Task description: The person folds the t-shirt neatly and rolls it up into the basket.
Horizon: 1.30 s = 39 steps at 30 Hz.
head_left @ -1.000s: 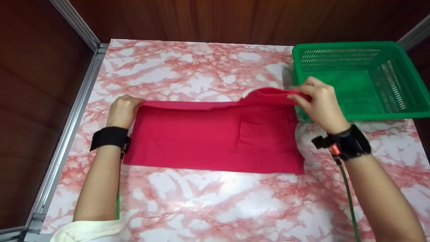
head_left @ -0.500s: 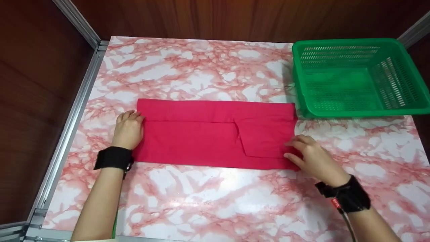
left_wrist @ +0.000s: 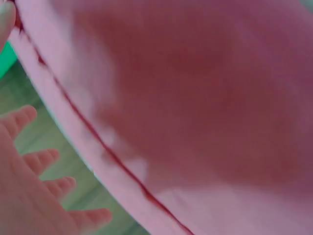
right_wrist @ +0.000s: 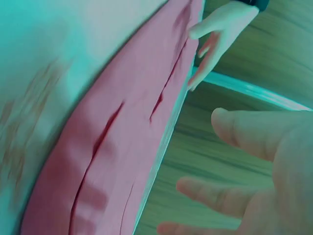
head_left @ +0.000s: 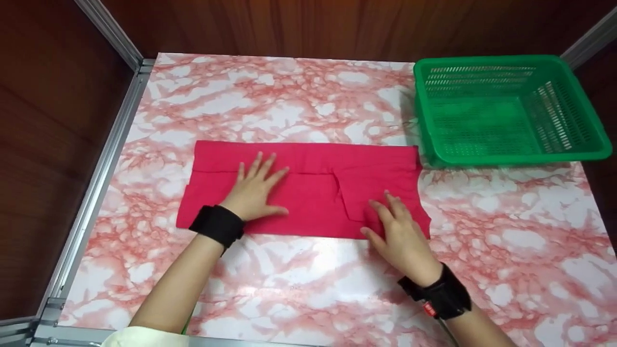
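A red garment (head_left: 308,212), folded into a long flat rectangle, lies across the table in the head view. Its far edge is turned over as a strip, and a sleeve-like flap (head_left: 371,178) lies on its right part. My left hand (head_left: 250,195) is spread over the garment's left half, fingers apart, fingertips over the turned strip. Over the lower right corner is my right hand (head_left: 400,236), its fingers loosely extended and holding nothing. In the right wrist view the spread right hand (right_wrist: 264,176) appears beside the pink-looking cloth (right_wrist: 132,132), with the left hand (right_wrist: 220,34) farther along it.
A green plastic basket (head_left: 511,159) with slotted sides stands at the table's back right, just beyond the garment's right end. Dark wood panels (head_left: 299,29) and metal rails (head_left: 103,154) border the red-and-white marbled table (head_left: 270,106).
The far edge was lifted by both hands, then folded toward the person and released. Now the left hand has moved right onto the garment and the right hand has moved left over its corner.
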Each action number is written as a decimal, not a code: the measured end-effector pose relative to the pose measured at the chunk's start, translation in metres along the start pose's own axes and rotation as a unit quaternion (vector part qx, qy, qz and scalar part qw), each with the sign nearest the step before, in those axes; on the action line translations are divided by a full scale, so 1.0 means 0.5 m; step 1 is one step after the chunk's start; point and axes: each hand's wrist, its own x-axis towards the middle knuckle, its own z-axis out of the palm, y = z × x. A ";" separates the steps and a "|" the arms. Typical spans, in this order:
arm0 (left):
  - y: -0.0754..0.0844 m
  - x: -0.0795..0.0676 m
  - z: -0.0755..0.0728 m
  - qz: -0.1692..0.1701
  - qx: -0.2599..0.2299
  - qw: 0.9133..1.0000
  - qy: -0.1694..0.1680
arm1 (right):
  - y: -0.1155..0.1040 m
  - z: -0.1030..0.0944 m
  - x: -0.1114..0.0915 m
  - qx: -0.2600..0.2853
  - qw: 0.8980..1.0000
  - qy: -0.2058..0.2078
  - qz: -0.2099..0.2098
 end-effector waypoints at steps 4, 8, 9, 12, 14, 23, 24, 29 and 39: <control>0.009 0.018 0.004 0.012 -0.005 0.999 -0.035 | -0.025 0.023 0.010 -0.009 0.999 -0.004 0.032; 0.006 0.038 -0.006 0.002 -0.018 0.998 -0.067 | -0.036 0.039 0.031 -0.028 0.996 -0.045 0.068; 0.004 0.043 -0.009 -0.003 -0.021 0.997 -0.074 | -0.036 0.043 0.038 -0.034 0.995 -0.056 0.076; -0.004 0.056 -0.017 -0.023 -0.031 0.995 -0.097 | -0.034 0.058 0.059 -0.046 0.989 -0.092 0.102; -0.010 0.061 -0.018 -0.035 -0.038 0.992 -0.111 | -0.032 0.070 0.072 -0.055 0.985 -0.114 0.116; -0.012 0.072 -0.013 -0.048 -0.049 0.990 -0.120 | -0.014 0.098 0.100 -0.096 0.974 -0.154 0.134; -0.010 0.073 -0.013 -0.050 -0.047 0.990 -0.119 | -0.011 0.096 0.102 -0.095 0.974 -0.156 0.133; -0.002 0.078 -0.015 -0.066 -0.046 0.990 -0.117 | 0.004 0.085 0.115 -0.088 0.973 -0.171 0.124; 0.016 0.086 -0.018 -0.091 -0.043 0.990 -0.102 | 0.039 0.063 0.154 -0.062 0.972 -0.202 0.104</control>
